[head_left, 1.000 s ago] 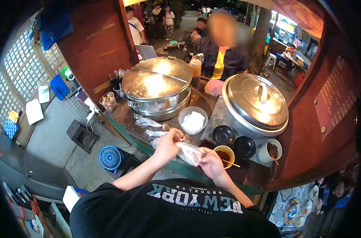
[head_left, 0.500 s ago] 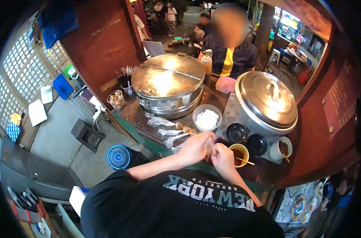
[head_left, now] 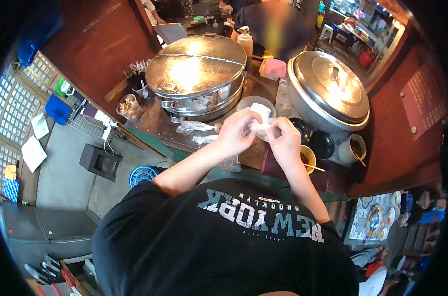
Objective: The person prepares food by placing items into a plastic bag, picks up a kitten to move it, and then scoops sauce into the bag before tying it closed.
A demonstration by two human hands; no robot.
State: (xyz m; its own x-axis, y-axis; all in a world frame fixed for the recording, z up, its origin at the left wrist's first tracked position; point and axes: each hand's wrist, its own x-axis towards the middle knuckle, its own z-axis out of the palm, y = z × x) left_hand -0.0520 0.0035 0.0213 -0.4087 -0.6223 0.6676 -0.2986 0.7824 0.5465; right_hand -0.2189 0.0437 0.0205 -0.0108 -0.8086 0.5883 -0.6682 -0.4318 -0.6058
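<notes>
My left hand [head_left: 238, 131] and my right hand [head_left: 285, 140] are close together over the counter, fingers pinched on a thin clear plastic bag [head_left: 260, 129] between them. Just beyond them is a clear bowl [head_left: 243, 104] with white bags [head_left: 261, 111] in it. Knotted plastic bags [head_left: 195, 127] lie to the left, partly behind my left forearm. A yellow cup [head_left: 309, 156] with dark sauce and a stick stands beside my right hand, near two black bowls [head_left: 321, 145].
A round lidded steamer [head_left: 197, 64] stands at the back left, a large lidded pot [head_left: 329, 86] at the right. A sauce bottle [head_left: 245, 41], pink container [head_left: 273, 68], cup of utensils [head_left: 137, 79] and white cup [head_left: 352, 149] surround the work area. A person stands across the counter.
The view has tipped and shifted. Both hands have moved away from my body, up to the clear bowl, and the plastic between them now shows more plainly.
</notes>
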